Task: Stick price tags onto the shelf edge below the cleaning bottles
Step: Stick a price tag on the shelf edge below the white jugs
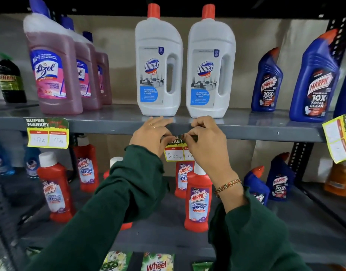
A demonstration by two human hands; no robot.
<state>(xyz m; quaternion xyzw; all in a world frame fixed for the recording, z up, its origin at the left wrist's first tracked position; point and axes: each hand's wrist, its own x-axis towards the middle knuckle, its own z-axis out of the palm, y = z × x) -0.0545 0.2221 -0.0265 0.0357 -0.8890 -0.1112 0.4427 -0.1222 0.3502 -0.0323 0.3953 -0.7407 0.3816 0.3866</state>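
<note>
From the head camera, the left hand and right hand both pinch the top strip of a yellow price tag against the grey shelf edge, directly below the two white Domex bottles. Fingers are closed on the tag's upper corners. Its long axis runs level along the edge and the tag hangs down between the hands, equally near each, so the next press likely goes straight forward.

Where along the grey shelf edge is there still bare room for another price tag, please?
The grey metal shelf edge is bare between the yellow-green tag under the pink bottles and the left hand; also from the right hand to the corner tag. Below the white bottles is taken.
</note>
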